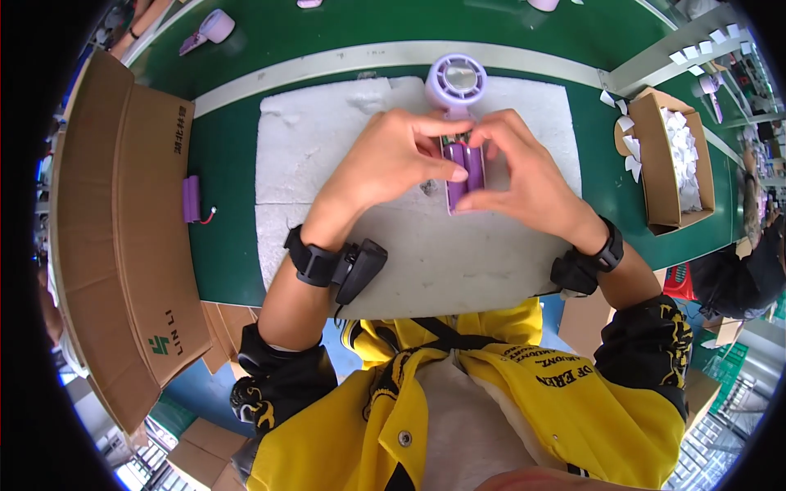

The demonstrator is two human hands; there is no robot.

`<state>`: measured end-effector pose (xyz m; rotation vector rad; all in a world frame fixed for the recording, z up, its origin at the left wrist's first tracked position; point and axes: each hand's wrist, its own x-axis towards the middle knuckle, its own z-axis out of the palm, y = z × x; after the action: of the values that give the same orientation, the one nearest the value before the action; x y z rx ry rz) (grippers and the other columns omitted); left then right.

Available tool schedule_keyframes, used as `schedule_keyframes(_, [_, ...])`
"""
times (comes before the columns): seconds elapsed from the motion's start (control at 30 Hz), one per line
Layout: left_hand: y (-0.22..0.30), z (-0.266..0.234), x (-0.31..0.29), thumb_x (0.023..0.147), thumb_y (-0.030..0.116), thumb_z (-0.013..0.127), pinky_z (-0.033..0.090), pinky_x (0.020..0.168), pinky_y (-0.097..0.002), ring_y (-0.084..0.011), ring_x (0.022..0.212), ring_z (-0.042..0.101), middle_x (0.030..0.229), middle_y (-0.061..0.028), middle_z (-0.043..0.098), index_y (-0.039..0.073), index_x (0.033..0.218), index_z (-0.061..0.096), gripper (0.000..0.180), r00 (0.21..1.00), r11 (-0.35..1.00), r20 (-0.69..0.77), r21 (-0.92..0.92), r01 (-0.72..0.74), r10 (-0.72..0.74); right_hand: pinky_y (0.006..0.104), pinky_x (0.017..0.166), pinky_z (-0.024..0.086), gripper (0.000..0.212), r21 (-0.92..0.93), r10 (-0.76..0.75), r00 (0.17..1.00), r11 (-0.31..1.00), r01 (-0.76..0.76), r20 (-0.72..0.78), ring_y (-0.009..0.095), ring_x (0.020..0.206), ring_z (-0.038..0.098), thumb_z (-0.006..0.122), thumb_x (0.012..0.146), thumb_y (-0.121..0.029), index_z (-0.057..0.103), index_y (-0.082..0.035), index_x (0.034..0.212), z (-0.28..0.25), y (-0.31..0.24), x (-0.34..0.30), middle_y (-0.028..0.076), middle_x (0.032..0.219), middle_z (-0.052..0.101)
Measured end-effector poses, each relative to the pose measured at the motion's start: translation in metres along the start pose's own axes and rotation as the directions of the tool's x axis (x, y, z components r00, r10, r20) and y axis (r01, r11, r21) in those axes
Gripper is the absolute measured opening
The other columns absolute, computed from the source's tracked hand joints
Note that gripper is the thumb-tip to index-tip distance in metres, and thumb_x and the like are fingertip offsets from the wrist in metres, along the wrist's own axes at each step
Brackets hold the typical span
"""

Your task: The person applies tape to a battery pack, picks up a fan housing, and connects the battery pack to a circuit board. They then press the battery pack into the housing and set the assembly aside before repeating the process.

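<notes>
A lilac handheld fan (pixel 457 79) lies on a pale foam mat (pixel 327 123), its round head pointing away from me. Its handle is uncovered, showing a purple battery pack (pixel 464 168) inside and a bit of green circuit board near the neck. My left hand (pixel 393 155) grips the handle from the left, with the thumb on the battery pack and the fingers by the neck. From the right, my right hand (pixel 524 172) curls round the same handle, thumb at its lower end and fingertips near the neck. Parts of the handle are hidden behind my fingers.
Another purple battery pack (pixel 191 199) with a wire lies left of the mat, beside a large cardboard box (pixel 123 229). On the right stands a small cardboard box (pixel 655 180) of white paper pieces. A metal strip (pixel 327 61) crosses the green table; another fan (pixel 216 26) lies beyond it.
</notes>
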<state>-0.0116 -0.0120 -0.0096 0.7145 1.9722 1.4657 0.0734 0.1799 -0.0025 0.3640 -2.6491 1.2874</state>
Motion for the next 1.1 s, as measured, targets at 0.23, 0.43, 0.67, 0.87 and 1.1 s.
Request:
schedule_keyframes(0.23, [0.007,0.019,0.001,0.064,0.015,0.083,0.052,0.068,-0.0289,-0.0149,0.067,0.064,0.081,-0.0114,0.071,0.011,0.116,0.070,0.053,1.000,0.999,0.010,0.029,0.024,-0.024,0.0250,0.060,0.043,0.014,0.083,0.045,0.997,0.996,-0.040,-0.059,0.016,0.072,0.057,0.074,0.078,-0.003,0.064,-0.001,0.087,0.001,0.004,-0.005,0.006,0.089,0.060])
schedule_keyframes(0.43, [0.011,0.020,0.002,0.070,0.008,0.081,0.048,0.062,-0.0238,-0.0082,0.066,0.060,0.080,-0.0072,0.071,0.008,0.118,0.069,0.049,0.995,0.993,0.032,0.067,-0.095,0.093,0.0277,0.068,0.049,0.014,0.062,0.017,0.999,0.998,-0.019,0.039,0.019,0.075,0.060,0.073,0.078,0.000,0.068,0.001,0.091,-0.013,0.008,-0.008,0.010,0.093,0.061])
schedule_keyframes(0.67, [0.003,0.024,0.002,0.064,0.013,0.082,0.053,0.075,-0.0335,-0.0263,0.079,0.069,0.086,-0.0158,0.071,0.004,0.111,0.069,0.050,0.988,0.986,0.014,0.057,-0.156,0.155,0.0338,0.084,0.052,0.044,-0.264,-0.148,0.958,0.941,0.213,0.245,0.027,0.098,0.062,0.075,0.074,-0.001,0.062,0.003,0.115,-0.026,-0.020,-0.032,0.015,0.111,0.059])
schedule_keyframes(0.87, [0.016,0.019,0.009,0.073,0.012,0.078,0.053,0.068,-0.0322,-0.0213,0.070,0.065,0.091,-0.0155,0.071,0.006,0.121,0.065,0.050,0.977,0.968,-0.038,0.145,-0.204,0.211,0.0397,0.092,0.050,0.058,-0.345,-0.172,0.949,0.902,0.259,0.263,0.034,0.115,0.057,0.077,0.073,-0.007,0.055,0.004,0.125,-0.035,0.010,-0.007,0.018,0.127,0.054])
schedule_keyframes(1.1, [-0.021,-0.014,0.022,0.076,0.008,0.072,0.051,0.087,-0.0415,-0.0385,0.101,0.061,0.112,-0.0214,0.062,0.002,0.116,0.062,0.041,0.713,0.894,-0.592,0.433,-0.112,0.376,0.0403,0.096,0.046,0.048,-0.406,-0.190,0.981,0.900,0.158,-0.041,0.035,0.117,0.053,0.075,0.076,-0.011,0.058,-0.001,0.120,-0.006,0.027,0.060,0.016,0.123,0.057])
